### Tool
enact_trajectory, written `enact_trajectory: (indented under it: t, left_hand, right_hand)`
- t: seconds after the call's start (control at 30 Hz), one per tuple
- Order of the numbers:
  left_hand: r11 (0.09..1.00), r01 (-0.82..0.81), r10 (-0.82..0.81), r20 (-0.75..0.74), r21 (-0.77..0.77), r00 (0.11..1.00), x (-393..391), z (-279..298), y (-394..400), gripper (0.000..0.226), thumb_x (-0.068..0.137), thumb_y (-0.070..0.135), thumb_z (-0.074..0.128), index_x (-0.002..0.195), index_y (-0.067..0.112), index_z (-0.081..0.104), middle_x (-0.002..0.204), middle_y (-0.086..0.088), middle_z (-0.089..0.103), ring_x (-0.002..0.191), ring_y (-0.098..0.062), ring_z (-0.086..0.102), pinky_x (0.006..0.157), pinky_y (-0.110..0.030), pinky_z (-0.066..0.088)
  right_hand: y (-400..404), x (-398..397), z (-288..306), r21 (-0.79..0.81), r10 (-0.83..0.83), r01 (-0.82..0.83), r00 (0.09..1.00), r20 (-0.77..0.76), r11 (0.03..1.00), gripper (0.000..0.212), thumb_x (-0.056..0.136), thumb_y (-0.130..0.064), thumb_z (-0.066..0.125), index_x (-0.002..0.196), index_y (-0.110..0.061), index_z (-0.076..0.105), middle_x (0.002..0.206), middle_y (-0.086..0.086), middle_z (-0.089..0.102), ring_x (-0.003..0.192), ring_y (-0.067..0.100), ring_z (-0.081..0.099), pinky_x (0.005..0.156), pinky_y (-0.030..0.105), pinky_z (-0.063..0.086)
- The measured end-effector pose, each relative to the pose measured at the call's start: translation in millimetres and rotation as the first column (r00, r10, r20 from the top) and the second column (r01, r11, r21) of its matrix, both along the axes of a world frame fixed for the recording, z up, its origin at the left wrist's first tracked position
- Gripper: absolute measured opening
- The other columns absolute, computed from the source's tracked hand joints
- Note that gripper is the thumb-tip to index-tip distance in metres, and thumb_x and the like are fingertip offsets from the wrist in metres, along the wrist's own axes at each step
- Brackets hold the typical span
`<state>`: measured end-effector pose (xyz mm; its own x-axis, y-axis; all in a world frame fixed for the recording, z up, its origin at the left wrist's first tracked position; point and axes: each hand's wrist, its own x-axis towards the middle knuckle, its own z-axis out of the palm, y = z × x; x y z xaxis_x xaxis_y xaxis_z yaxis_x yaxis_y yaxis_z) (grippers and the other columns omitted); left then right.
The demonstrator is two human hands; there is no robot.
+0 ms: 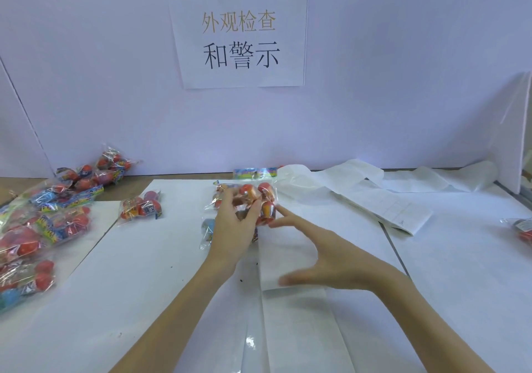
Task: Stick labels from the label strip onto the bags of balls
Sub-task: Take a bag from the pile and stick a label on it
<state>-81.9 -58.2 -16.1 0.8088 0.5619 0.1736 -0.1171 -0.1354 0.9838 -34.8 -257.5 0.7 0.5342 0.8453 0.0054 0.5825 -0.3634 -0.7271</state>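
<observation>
Head view: the left hand (230, 225) grips a bag (253, 202) of red-orange balls near the middle of the desk (129, 286), fingers curled over its top. The right hand (325, 260) hovers just right of the bag, fingers spread, index tip touching its lower right edge. The label strip (374, 197) trails from there toward the desk's far right corner. More bags (43, 222) pile at the left edge.

Bare tabletop (149, 280) lies open at lower left of the frame, hemmed by the heap of bags (43, 222) at far left, the label strip (374, 199) at right, and the back wall (374, 99).
</observation>
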Motion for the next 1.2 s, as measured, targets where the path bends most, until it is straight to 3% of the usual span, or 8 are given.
enact_trajectory:
  t: [0.1,0.23,0.37,0.47,0.57,0.83,1.1,1.2]
  left_hand:
    - [0.998,0.033,-0.039,0.120,0.052,0.992,-2.0,1.1,5.3,0.057,0.103,0.006,0.060,0.143,0.040,0.039,0.131,-0.001,0.061,0.112,-0.017,0.069,0.080,-0.028,0.062]
    - [0.958,-0.005,-0.017,0.075,0.288,0.997,-2.3,5.4,4.8,0.032,0.105,0.001,0.050,0.109,0.026,0.070,0.119,-0.007,0.051,0.112,-0.023,0.061,0.096,-0.039,0.056]
    - [0.966,0.169,-0.183,0.058,0.194,0.981,-7.9,10.2,-0.9,0.021,0.104,0.015,0.060,0.098,0.024,0.078,0.114,-0.004,0.047,0.103,-0.005,0.058,0.088,-0.019,0.052]
    - [0.920,0.283,-0.292,-0.009,0.271,0.956,-7.7,8.2,-3.7,0.003,0.095,0.031,0.074,0.096,0.028,0.076,0.114,-0.002,0.046,0.090,0.007,0.056,0.083,-0.013,0.051]
    - [0.912,0.285,-0.285,-0.044,0.296,0.958,-7.2,5.4,-8.3,0.014,0.091,0.036,0.073,0.080,0.027,0.071,0.114,-0.001,0.051,0.100,0.020,0.052,0.082,-0.008,0.049]
    - [0.930,0.191,-0.161,-0.121,0.314,0.980,1.2,-2.3,-6.7,0.045,0.101,0.038,0.063,0.078,-0.001,0.060,0.104,-0.006,0.052,0.090,0.013,0.048,0.077,-0.007,0.045]
    - [0.945,0.236,-0.212,-0.126,0.225,0.969,-2.0,0.1,-8.3,0.015,0.094,0.040,0.072,0.107,0.033,0.074,0.120,0.005,0.049,0.104,-0.005,0.054,0.075,-0.011,0.052]
    - [0.954,0.233,-0.212,-0.126,0.188,0.969,-2.0,1.0,-8.1,0.006,0.090,0.037,0.078,0.094,0.040,0.076,0.118,0.008,0.053,0.105,-0.007,0.055,0.075,-0.009,0.051]
  right_hand:
    - [-6.5,4.8,-6.9,-0.182,-0.028,0.040,0.997,0.068,0.983,0.050,0.081,-0.044,0.084,0.117,-0.053,0.051,0.163,-0.035,0.026,0.145,0.001,0.038,0.114,0.032,0.035]
    - [-2.8,9.0,-6.5,0.089,-0.235,0.226,0.966,0.105,0.970,0.013,0.091,-0.044,0.077,0.090,-0.039,0.065,0.124,-0.026,0.068,0.112,-0.009,0.058,0.091,0.013,0.041]
    - [-1.8,14.1,-3.9,0.309,-0.355,0.318,0.932,0.072,0.896,0.004,0.095,-0.034,0.076,0.093,-0.034,0.071,0.087,-0.018,0.071,0.083,0.006,0.064,0.077,0.028,0.052]
    - [-2.8,17.2,-3.8,0.409,-0.412,0.380,0.911,-0.011,0.829,0.015,0.094,-0.030,0.077,0.102,-0.039,0.069,0.085,-0.011,0.072,0.082,0.009,0.068,0.074,0.024,0.052]
    - [-4.1,18.9,-2.3,0.451,-0.429,0.404,0.902,-0.052,0.796,0.014,0.095,-0.029,0.076,0.096,-0.041,0.067,0.089,-0.018,0.074,0.086,0.004,0.070,0.071,0.018,0.050]
    - [-6.2,22.3,-5.0,0.392,-0.362,0.338,0.932,-0.013,0.856,0.025,0.087,-0.027,0.085,0.105,-0.037,0.072,0.097,-0.021,0.069,0.098,0.008,0.069,0.088,0.027,0.057]
    - [-5.8,19.4,-4.5,0.342,-0.371,0.410,0.912,-0.175,0.846,0.028,0.090,-0.011,0.080,0.107,-0.033,0.076,0.099,-0.005,0.070,0.088,0.004,0.068,0.072,0.017,0.055]
    - [-5.3,16.1,-2.5,0.341,-0.366,0.424,0.903,-0.223,0.839,0.021,0.092,-0.015,0.079,0.102,-0.033,0.078,0.095,-0.007,0.072,0.078,0.000,0.067,0.069,0.017,0.055]
